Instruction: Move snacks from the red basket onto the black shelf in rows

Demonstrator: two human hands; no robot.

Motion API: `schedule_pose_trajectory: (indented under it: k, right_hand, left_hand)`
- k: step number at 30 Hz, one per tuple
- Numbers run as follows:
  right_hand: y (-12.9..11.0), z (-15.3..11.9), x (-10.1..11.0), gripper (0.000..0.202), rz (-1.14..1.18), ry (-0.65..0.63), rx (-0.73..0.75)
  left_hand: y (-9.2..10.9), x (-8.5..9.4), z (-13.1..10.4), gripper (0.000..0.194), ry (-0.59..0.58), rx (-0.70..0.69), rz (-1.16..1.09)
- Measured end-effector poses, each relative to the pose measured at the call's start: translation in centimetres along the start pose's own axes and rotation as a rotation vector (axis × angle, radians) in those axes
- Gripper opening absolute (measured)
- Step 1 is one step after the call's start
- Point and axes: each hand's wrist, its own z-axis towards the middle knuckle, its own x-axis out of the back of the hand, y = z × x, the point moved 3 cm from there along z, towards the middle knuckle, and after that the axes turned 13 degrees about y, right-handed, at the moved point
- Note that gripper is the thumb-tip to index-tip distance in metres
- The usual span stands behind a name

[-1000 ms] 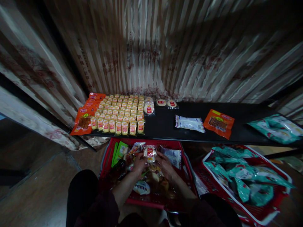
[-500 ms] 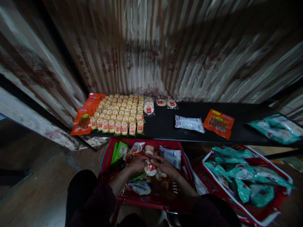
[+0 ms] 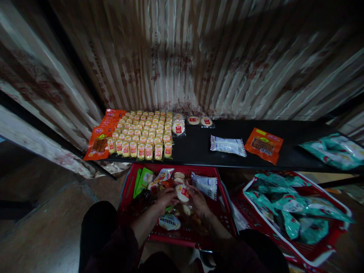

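white round packet [image 3: 182,193] between both hands [image 3: 167,198]

Flat packets [image 3: 99,143] line the left end of a shelf [image 3: 196,148], with rows of small cakes [image 3: 142,132] just to their right and a stack of round cakes [image 3: 178,128] next along. Near the back edge lies a round pair [image 3: 193,120]; farther right come a pouch [image 3: 228,145], a single packet [image 3: 264,145] and a bag [image 3: 335,151]. A curtain [image 3: 182,57] hangs behind. In front, a wrapped bun [image 3: 182,193] sits between the left hand [image 3: 167,198] and right hand [image 3: 198,200] over a snack-filled basket [image 3: 127,185], left of a second basket [image 3: 338,199] holding bags [image 3: 292,203].
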Motion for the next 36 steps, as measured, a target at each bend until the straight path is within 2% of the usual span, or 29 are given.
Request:
schedule_pose_trajectory:
  k: [3, 5, 10, 13, 19, 25, 31, 36]
  right_hand:
    - [-0.1, -0.2, -0.2, 0.047, 0.058, 0.038, -0.006]
    - [-0.3, -0.5, -0.2, 0.048, 0.062, 0.036, 0.005]
    - [-1.3, -1.5, 0.0, 0.042, -0.027, -0.037, 0.020]
    - [-1.9, -2.0, -0.1, 0.040, -0.077, -0.077, 0.037]
    - [-1.9, -2.4, -1.1, 0.041, -0.149, -0.177, -0.013]
    - [-0.9, -2.1, -1.4, 0.036, -0.075, -0.180, -0.040]
    - [-0.8, -2.4, -1.3, 0.035, -0.113, -0.173, -0.049]
    - [-0.9, -2.7, -1.5, 0.040, -0.094, -0.158, -0.034]
  left_hand:
    - [-0.2, -0.9, -0.4, 0.018, -0.002, -0.002, -0.073]
    - [-0.2, -1.3, -0.3, 0.017, 0.046, -0.021, -0.091]
    - [0.6, -0.9, 0.1, 0.034, 0.190, -0.096, -0.033]
    - [1.3, -0.2, 0.3, 0.033, 0.189, -0.159, -0.005]
    - [2.4, 0.4, 0.6, 0.033, 0.066, -0.261, 0.030]
    - [2.5, 1.0, 1.2, 0.016, 0.129, -0.344, -0.011]
    - [2.3, 1.0, 1.7, 0.013, 0.217, -0.358, 0.007]
    - [3.1, 0.7, 0.8, 0.014, 0.195, -0.373, -0.048]
